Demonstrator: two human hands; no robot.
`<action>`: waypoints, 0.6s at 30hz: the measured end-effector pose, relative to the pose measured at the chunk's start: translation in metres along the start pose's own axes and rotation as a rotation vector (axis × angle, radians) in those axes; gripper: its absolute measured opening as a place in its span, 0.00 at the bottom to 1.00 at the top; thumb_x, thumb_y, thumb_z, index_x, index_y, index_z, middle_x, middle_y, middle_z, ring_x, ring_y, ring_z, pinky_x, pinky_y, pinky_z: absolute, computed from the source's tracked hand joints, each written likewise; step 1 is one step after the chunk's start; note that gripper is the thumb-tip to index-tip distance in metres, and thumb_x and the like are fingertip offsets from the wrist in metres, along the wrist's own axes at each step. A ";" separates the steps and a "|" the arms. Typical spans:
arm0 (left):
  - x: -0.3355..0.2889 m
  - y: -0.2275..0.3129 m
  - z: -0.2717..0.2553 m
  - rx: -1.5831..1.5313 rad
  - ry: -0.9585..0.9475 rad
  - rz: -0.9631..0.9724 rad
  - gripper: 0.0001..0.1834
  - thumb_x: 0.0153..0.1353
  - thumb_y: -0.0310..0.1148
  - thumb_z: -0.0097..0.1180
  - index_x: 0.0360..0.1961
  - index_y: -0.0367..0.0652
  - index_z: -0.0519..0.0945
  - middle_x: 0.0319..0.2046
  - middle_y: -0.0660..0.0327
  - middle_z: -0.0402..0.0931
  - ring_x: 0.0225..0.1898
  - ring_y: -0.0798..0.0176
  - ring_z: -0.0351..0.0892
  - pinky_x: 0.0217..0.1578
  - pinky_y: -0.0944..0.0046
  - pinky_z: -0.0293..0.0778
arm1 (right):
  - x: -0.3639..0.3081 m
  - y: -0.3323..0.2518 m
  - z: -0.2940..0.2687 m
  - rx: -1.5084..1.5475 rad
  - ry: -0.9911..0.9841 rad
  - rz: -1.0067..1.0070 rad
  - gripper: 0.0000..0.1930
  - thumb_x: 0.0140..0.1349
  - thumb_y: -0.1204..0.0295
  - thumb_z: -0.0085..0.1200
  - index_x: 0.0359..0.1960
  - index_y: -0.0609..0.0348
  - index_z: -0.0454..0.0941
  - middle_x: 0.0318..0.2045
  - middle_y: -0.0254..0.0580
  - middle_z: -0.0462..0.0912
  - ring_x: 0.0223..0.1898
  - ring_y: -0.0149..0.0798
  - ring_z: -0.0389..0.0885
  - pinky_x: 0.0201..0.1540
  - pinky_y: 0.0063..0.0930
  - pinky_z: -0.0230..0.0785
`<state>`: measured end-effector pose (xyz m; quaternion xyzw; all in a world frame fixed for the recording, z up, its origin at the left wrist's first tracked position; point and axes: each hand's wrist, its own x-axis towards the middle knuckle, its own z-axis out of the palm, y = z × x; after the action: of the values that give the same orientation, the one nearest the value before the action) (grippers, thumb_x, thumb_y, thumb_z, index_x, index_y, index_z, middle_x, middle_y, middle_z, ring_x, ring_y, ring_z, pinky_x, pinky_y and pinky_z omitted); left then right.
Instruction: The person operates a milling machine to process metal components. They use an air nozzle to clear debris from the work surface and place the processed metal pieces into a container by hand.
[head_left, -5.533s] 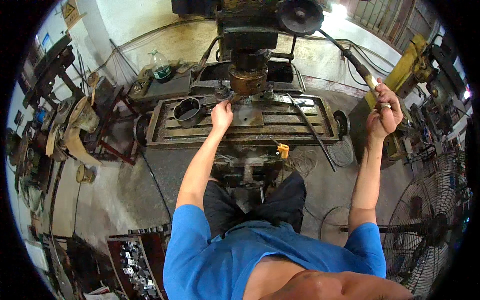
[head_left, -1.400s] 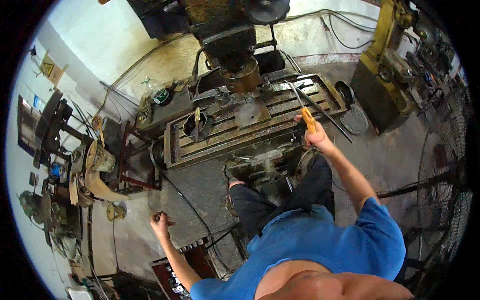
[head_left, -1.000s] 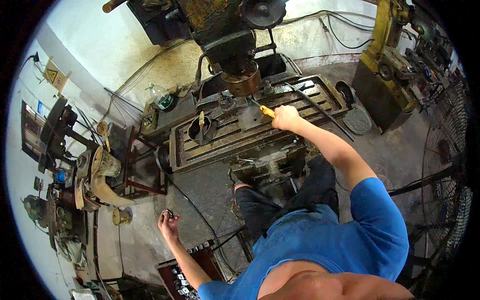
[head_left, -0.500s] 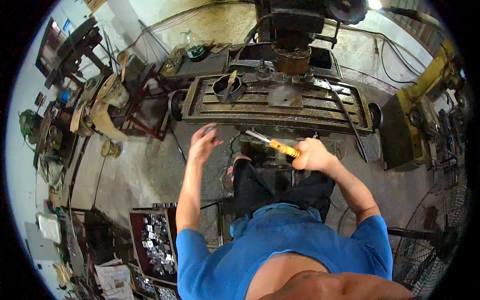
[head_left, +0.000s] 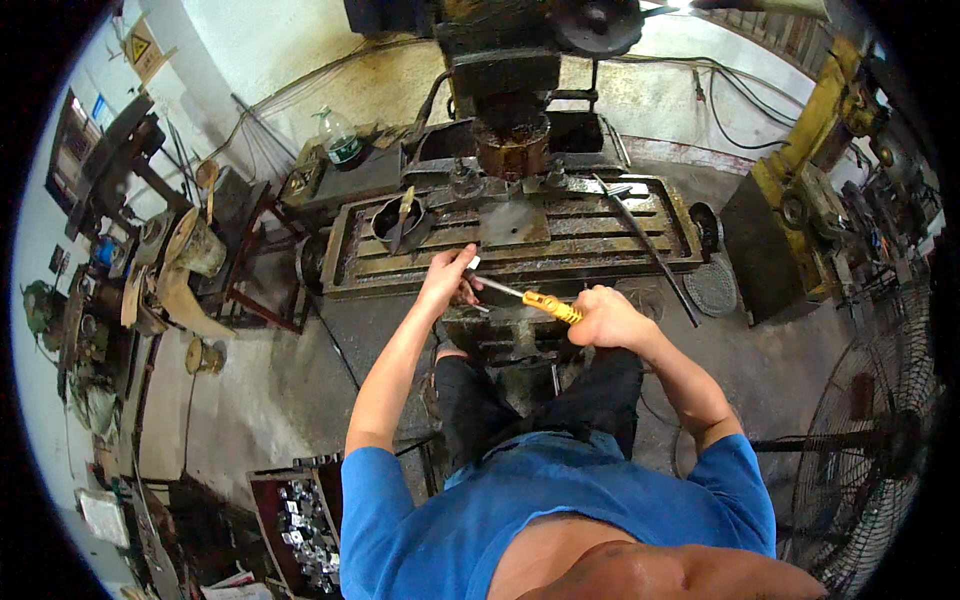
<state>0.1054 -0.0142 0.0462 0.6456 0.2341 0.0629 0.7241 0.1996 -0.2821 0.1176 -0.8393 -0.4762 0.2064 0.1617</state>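
My right hand (head_left: 608, 318) is wrapped round the yellow handle of a hand tool (head_left: 548, 304) with a narrow metal shaft; whether it is a file or a scraper is not clear. The shaft points left, to the fingers of my left hand (head_left: 445, 280). Between that hand's thumb and fingers is a small light metal piece (head_left: 474, 263). The tool's far end meets or passes close by this piece. Both hands are above my lap, before the near edge of the slotted machine table (head_left: 460, 266).
On the machine table stand a round pot (head_left: 385, 222) with a brush in it and a long dark bar (head_left: 640, 235). A tray of metal parts (head_left: 268, 510) is at lower left, a fan (head_left: 870, 440) at right. A large clear bottle (head_left: 338, 138) stands behind.
My left hand has moved right to the tool's end, its fingers closing round the small piece. The tool has shifted slightly left and down. The whole view has swung, showing the machine further left.
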 end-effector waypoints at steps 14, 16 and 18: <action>0.115 0.025 0.059 1.460 0.207 0.453 0.27 0.49 0.54 0.52 0.44 0.47 0.74 0.25 0.52 0.77 0.32 0.49 0.77 0.33 0.53 0.72 | 0.032 0.110 0.003 0.890 0.374 -0.244 0.16 0.38 0.76 0.46 0.31 0.66 0.78 0.20 0.20 0.67 0.21 0.19 0.59 0.23 0.15 0.51; 0.107 0.026 0.051 1.392 0.228 0.524 0.25 0.48 0.50 0.54 0.45 0.47 0.74 0.27 0.52 0.77 0.32 0.49 0.77 0.33 0.53 0.72 | 0.043 0.127 0.036 0.903 0.363 -0.141 0.15 0.37 0.75 0.48 0.30 0.65 0.78 0.15 0.25 0.66 0.19 0.21 0.59 0.21 0.18 0.52; 0.096 0.032 0.047 1.338 0.169 0.514 0.21 0.47 0.40 0.56 0.44 0.48 0.74 0.31 0.51 0.76 0.33 0.48 0.76 0.34 0.53 0.72 | 0.058 0.153 0.078 0.821 0.419 -0.031 0.15 0.37 0.73 0.49 0.30 0.63 0.78 0.13 0.32 0.66 0.19 0.23 0.61 0.21 0.21 0.55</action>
<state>0.2167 -0.0136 0.0546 0.9784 0.1185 0.1239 0.1152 0.2996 -0.3022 -0.0320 -0.7221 -0.3247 0.2015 0.5766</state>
